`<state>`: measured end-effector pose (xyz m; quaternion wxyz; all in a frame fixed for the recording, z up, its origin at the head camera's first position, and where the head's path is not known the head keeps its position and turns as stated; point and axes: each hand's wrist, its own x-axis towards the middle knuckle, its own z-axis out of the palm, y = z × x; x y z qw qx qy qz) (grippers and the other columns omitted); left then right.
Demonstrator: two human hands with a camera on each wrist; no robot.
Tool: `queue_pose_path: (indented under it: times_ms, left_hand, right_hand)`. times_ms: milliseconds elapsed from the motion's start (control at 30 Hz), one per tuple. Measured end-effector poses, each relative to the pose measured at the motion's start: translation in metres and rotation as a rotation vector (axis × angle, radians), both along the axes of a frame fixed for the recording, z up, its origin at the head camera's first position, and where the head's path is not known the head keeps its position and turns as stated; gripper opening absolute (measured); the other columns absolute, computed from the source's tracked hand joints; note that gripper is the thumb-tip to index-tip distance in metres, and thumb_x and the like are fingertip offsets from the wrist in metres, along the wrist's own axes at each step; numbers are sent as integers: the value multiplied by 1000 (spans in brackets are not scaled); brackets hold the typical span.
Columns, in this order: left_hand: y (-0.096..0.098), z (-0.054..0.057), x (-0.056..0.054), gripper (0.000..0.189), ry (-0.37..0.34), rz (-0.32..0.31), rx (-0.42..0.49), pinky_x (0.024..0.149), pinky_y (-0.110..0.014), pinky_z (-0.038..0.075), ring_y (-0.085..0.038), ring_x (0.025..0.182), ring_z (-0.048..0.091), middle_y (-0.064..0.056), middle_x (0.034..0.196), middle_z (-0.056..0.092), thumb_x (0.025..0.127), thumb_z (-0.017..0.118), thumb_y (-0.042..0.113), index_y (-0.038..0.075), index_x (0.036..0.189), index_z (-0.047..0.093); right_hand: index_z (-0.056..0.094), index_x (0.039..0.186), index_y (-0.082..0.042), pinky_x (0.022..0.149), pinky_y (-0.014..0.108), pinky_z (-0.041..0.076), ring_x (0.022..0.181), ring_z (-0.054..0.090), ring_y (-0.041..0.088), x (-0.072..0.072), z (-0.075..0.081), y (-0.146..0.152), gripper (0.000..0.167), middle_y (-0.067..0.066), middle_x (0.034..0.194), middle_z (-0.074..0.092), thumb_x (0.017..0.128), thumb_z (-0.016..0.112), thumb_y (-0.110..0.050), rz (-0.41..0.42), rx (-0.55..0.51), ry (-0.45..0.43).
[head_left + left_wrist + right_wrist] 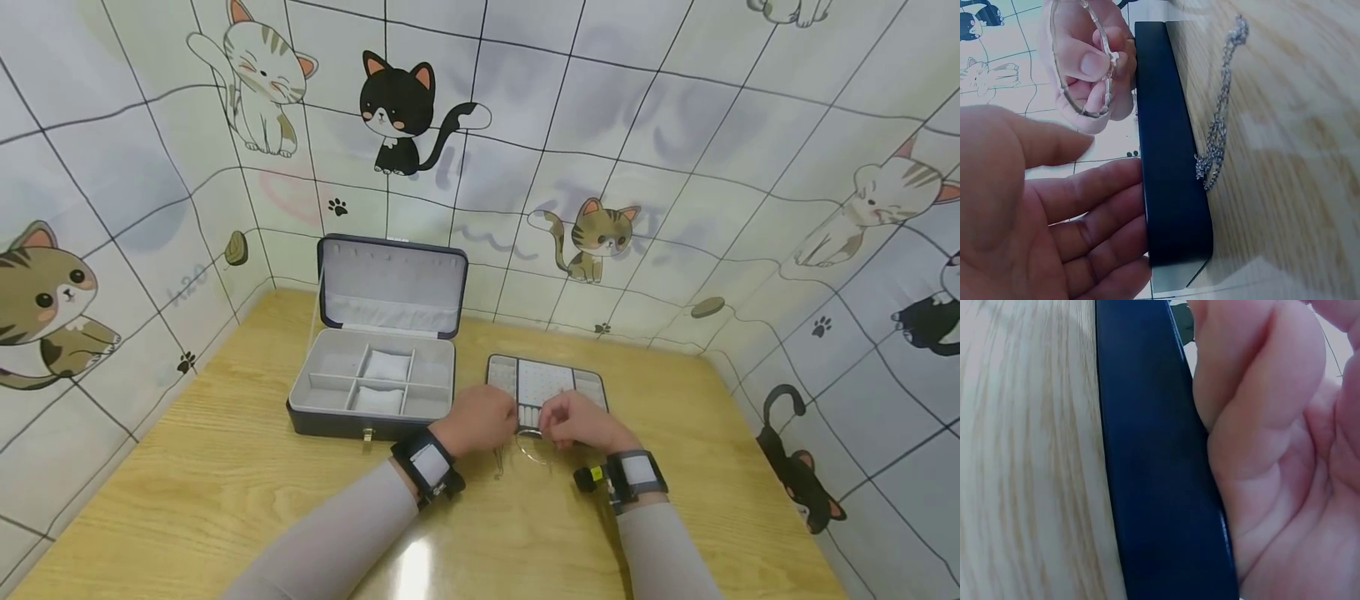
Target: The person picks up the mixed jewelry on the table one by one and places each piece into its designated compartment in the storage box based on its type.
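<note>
At the near edge of the tray [546, 380], afaict my R hand [581, 419] has the bracelet [1085, 113] pinched, loop hanging on the near side. L hand [480, 419] is loose, thumb apart, fingers against the tray's side. Tray's long axis looks abt L-R on my remote feed, so imo next move hinges on bracelet-vs-edge, R hand closer.

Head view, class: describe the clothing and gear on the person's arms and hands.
Pale greyish sleeves cover both forearms. Each wrist has a black band with a whitish rectangular patch; a yellow mark shows beside the right one. Left hand and right hand are gloveless.
</note>
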<state>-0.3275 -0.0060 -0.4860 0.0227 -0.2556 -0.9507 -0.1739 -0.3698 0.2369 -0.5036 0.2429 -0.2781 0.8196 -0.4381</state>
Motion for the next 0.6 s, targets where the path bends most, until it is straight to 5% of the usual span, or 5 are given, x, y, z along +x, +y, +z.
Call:
queue_pose_path:
  times_ms: [167,600]
  left_hand:
    - [1,-1,1,51,-22,-7,8,45,-25,30,-8,51,45,13,51,42,97,71,48,25,54,53]
    - [4,-1,4,41,-21,25,10,47,-25,32,-9,51,47,11,51,47,87,83,39,24,57,60]
  right_hand:
    - [73,89,0,54,24,50,56,61,9,0,-2,2,10,-1,67,67,86,64,3,-10,-9,0]
    - [74,91,-3,57,24,53,59,63,10,1,0,1,11,14,73,71,88,65,1,-29,8,14]
